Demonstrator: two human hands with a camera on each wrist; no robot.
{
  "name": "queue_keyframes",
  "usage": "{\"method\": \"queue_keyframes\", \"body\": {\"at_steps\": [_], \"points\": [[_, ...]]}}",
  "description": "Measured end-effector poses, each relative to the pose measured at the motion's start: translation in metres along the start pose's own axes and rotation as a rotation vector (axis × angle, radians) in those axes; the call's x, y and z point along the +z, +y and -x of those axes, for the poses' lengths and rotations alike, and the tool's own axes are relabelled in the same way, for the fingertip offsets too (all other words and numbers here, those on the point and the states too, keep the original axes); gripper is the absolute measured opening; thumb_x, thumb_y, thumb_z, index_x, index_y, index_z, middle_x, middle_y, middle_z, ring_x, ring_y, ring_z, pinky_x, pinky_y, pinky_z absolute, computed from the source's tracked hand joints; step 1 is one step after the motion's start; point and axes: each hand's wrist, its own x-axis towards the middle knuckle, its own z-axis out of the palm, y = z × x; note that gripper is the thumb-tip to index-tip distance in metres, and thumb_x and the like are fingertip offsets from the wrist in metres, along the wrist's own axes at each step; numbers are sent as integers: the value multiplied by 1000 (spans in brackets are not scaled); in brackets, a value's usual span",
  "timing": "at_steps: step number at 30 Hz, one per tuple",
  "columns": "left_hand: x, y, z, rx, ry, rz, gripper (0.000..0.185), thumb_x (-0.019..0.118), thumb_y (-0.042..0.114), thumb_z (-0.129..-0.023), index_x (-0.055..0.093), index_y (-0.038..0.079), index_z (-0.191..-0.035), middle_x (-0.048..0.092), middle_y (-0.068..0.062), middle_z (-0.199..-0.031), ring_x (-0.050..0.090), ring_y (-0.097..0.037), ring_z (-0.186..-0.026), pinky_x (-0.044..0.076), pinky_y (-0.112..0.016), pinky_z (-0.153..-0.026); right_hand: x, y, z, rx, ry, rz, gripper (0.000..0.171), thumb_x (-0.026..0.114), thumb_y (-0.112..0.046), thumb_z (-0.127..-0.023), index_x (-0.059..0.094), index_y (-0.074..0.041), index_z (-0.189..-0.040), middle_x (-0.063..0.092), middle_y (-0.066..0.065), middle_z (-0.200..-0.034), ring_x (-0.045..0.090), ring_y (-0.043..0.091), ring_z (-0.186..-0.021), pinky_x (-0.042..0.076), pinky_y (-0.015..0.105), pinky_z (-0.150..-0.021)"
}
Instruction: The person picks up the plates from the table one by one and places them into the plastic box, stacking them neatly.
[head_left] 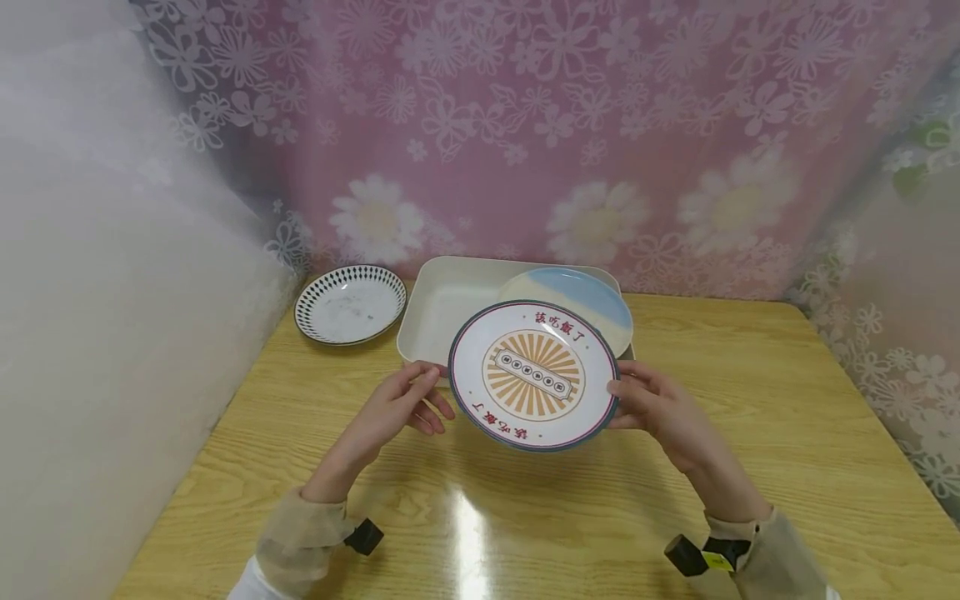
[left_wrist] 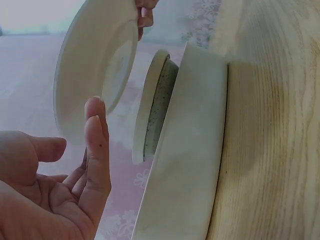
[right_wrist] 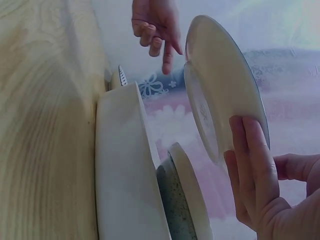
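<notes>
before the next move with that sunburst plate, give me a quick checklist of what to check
1. Right hand grips the sunburst plate at its right rim, fingers under and thumb on top: ok.
2. Left hand on the plate: not ok; the wrist views show its fingers apart from the left rim, so one hand carries it.
3. Plate off the wooden table: ok, held tilted in the air.
4. Room in the cream tray: ok on its left part; the blue and cream plate leans on the right side.
5. Black-patterned plate out of the way: ok, it sits left of the tray.
6. Plate underside clean: ok as far as the wrist views show.
</notes>
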Motion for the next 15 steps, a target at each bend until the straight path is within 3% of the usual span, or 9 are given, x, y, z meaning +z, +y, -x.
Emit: {"method": "queue_keyframes", "body": {"at_steps": [4, 15], "points": [[-1, -5, 0, -2, 1, -14, 43, 42, 31, -111, 53, -2, -136, 72, -15, -91, 71, -19, -71, 61, -31, -67, -9, -2, -8, -36, 31, -55, 30, 49, -10, -107, 45, 5, -133, 69, 0, -99, 72, 14, -85, 62, 29, -77], [-3, -22, 0, -21, 1, -29, 41, 44, 27, -110, 51, -3, -138, 72, -12, -92, 70, -20, -73, 61, -31, -70, -23, -11, -26, -49, 198, -206, 31, 57, -10, -104, 47, 4, -130, 61, 3, -108, 71, 14, -81, 61, 25, -80]]}}
